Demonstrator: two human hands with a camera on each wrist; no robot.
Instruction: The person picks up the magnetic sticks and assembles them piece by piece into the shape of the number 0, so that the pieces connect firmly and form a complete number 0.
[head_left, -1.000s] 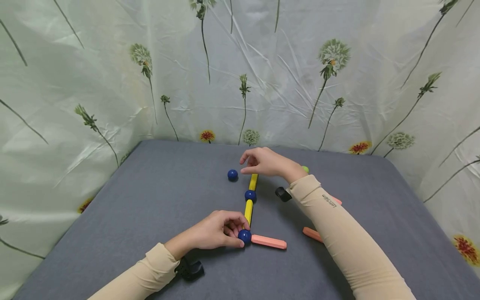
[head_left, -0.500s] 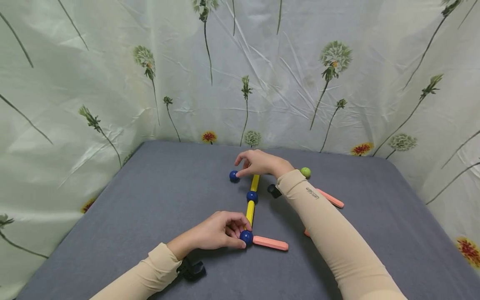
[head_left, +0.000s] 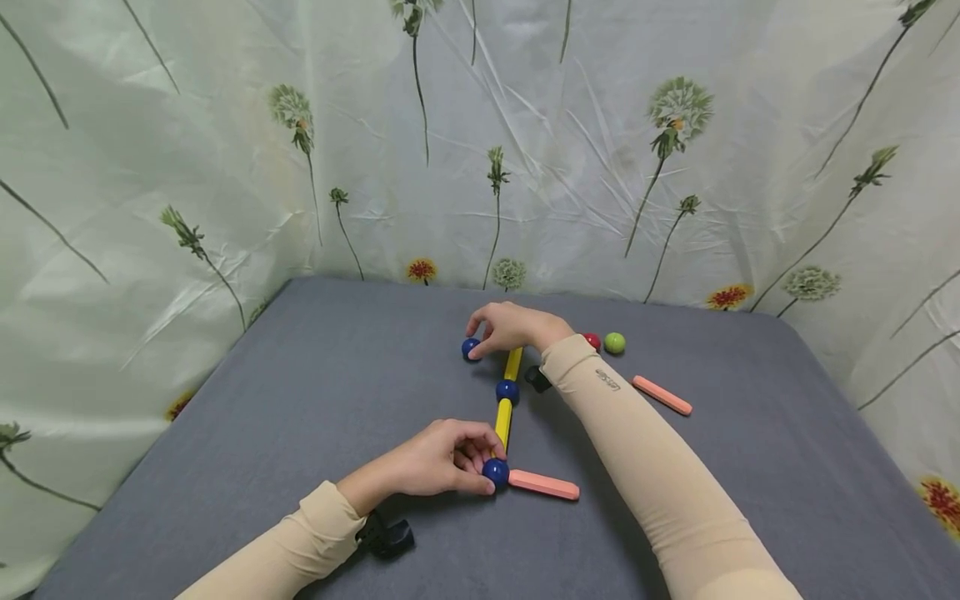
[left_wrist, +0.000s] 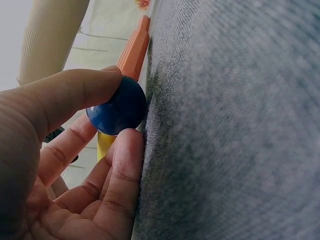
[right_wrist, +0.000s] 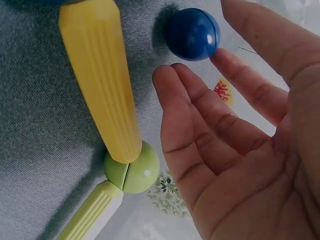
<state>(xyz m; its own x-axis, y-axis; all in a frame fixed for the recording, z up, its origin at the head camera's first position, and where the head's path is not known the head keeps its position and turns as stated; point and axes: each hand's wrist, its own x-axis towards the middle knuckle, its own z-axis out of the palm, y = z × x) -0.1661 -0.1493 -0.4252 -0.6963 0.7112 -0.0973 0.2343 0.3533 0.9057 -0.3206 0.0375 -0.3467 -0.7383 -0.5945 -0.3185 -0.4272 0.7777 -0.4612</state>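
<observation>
My left hand (head_left: 431, 462) pinches a blue ball (head_left: 495, 472) between thumb and fingers; the left wrist view shows the thumb pressed on that ball. From it a coral rod (head_left: 543, 484) points right, and a yellow rod (head_left: 503, 421) leads to a middle blue ball (head_left: 507, 391). A second yellow rod (head_left: 513, 365) continues from there to a green ball (right_wrist: 135, 170) with a light green rod (right_wrist: 95, 212). My right hand (head_left: 517, 327) is at a loose blue ball (right_wrist: 192, 34); one fingertip meets its edge and the thumb stands apart from it.
A red ball (head_left: 592, 342), partly behind the right sleeve, and a lime green ball (head_left: 615, 342) lie at the back right. Nearer is a loose coral rod (head_left: 662, 394). The grey table (head_left: 337, 358) meets a flowered curtain (head_left: 570, 208) behind.
My right hand has moved left and slightly down to the loose blue ball. The red ball has come into view, while the right arm now covers another coral rod. The left hand keeps its hold.
</observation>
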